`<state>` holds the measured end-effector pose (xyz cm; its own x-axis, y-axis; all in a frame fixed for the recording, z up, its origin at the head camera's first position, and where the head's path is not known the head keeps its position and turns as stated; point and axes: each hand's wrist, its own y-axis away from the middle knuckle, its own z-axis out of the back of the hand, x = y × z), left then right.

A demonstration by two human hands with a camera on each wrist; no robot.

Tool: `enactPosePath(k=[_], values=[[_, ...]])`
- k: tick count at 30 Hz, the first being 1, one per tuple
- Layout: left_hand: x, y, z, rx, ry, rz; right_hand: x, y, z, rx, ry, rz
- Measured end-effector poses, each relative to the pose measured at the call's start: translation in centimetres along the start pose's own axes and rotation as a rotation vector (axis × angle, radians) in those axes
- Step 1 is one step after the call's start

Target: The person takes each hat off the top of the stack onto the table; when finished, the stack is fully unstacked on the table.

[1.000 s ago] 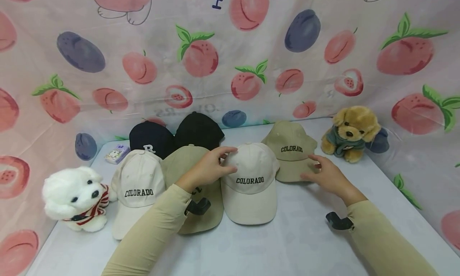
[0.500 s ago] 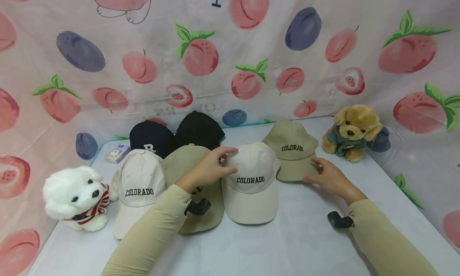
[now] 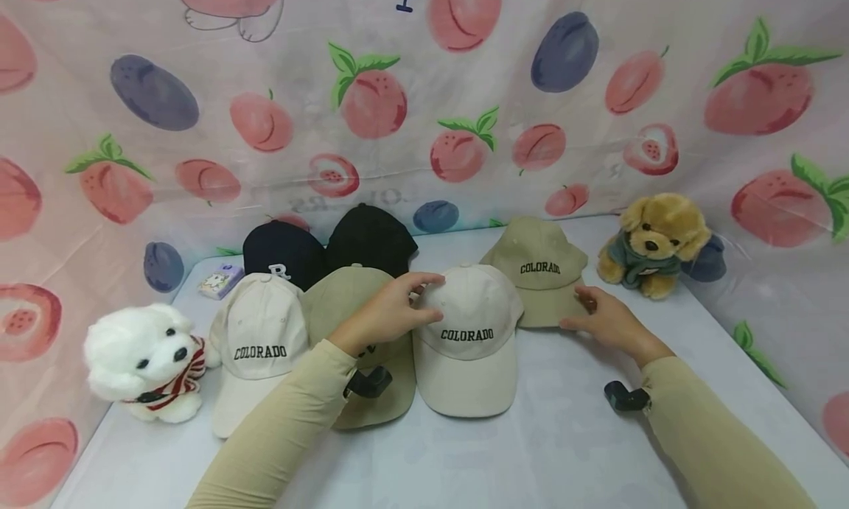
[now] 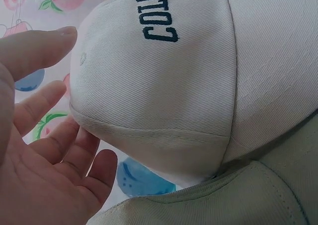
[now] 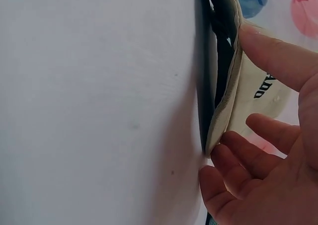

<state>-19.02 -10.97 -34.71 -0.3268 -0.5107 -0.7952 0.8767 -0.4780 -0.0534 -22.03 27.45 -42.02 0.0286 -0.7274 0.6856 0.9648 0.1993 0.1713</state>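
Observation:
Lying around the left rear of an off-white Colorado baseball cap point(image 3: 467, 376) is my left hand point(image 3: 391, 310). In the left wrist view its fingertips reach the crown's edge, with the thumb point(image 4: 57, 41) raised beside it. Behind and to the right sits a khaki Colorado baseball cap point(image 3: 539, 244). My right hand point(image 3: 613, 325) holds the side of that cap's brim, the thumb point(image 5: 268, 51) at one part of the edge and fingertips lower along it. The right wrist view shows the brim point(image 5: 231, 86) tilted, its underside partly visible.
Left of the hands sit another off-white cap point(image 3: 261, 325), an olive cap point(image 3: 345, 295), a navy cap point(image 3: 281, 247) and a black cap point(image 3: 368, 233). A white plush dog point(image 3: 135, 354), a small purple box point(image 3: 222, 281) and a brown plush dog point(image 3: 653, 240) flank them. A fruit-print cloth hangs behind.
The khaki cap has shifted slightly backward with my right hand at its brim. My left hand stays by the off-white cap. The head view has turned a little.

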Motion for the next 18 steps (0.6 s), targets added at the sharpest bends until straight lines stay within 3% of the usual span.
enactPosePath(k=[18], values=[[0.1,-0.2,-0.2,-0.011,-0.012,0.005,0.8,-3.0,0.5,0.054,-0.015,0.012]])
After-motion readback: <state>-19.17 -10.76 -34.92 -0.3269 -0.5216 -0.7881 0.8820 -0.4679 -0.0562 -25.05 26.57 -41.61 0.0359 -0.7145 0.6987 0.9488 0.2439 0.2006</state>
